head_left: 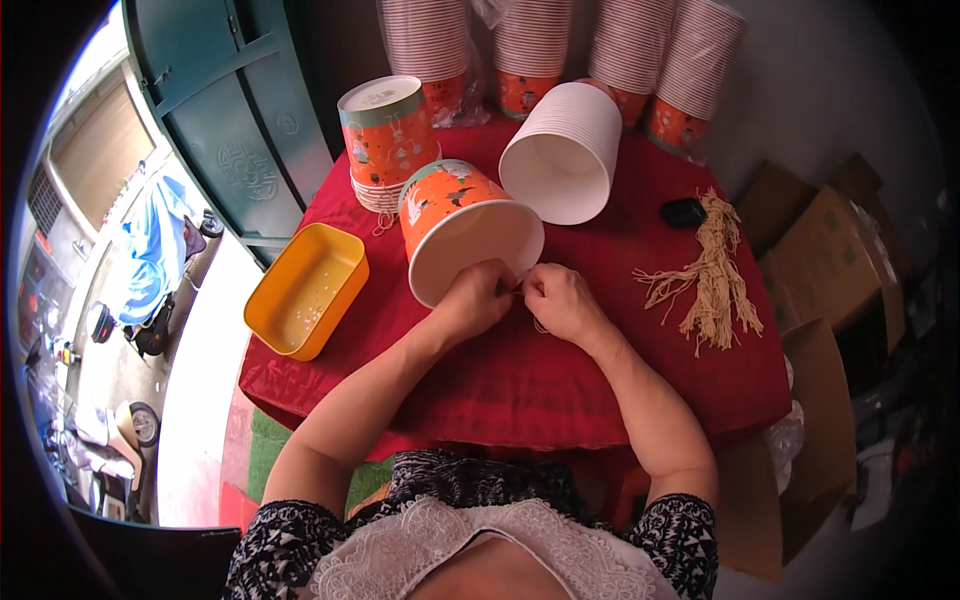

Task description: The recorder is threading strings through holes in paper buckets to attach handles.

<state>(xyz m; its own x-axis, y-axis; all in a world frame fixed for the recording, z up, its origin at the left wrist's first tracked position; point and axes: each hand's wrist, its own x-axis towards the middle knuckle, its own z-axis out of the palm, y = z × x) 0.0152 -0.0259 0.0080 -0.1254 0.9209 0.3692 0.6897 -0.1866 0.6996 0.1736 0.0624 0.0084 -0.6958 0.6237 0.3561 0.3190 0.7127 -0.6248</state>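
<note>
An orange paper bucket (450, 205) lies on its side, its white mouth tilted toward me. At the right part of its rim, my left hand (478, 298) is closed in a pinch, with the fingers partly inside the mouth. Close beside it, my right hand (562, 303) pinches a thin tan cord (540, 326), whose end hangs below the fingers. The cord seems to run between both hands at the rim; what the left fingertips grip is mostly hidden. Behind stand upside-down stacked orange buckets (388, 140) with cord loops, and a white bucket (568, 150) on its side.
A yellow plastic tub (306, 290) with white bits sits left on the red tablecloth (560, 390). At right lie a bundle of tan cords (718, 270) and a small black object (683, 212). Wrapped bucket stacks (530, 50) line the back; cardboard boxes (830, 260) stand right.
</note>
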